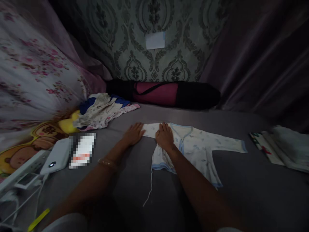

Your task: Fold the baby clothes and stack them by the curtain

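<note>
My left hand and right hand rest on a small white shirt laid across a gray sheet.
Both sets of fingers lie extended on the cloth, gripping nothing, the left at 1 sleeve's end, the right near the shoulder. Good smoothing, I judge, means anchoring with my right palm and stroking the left outward without tugging. The neckline points away, the blue hem toward me; the long axis runs left to right, sleeve to sleeve.

I wear a thin bracelet above my left hand. My sleeves look pale and leave my forearms bare.
</note>
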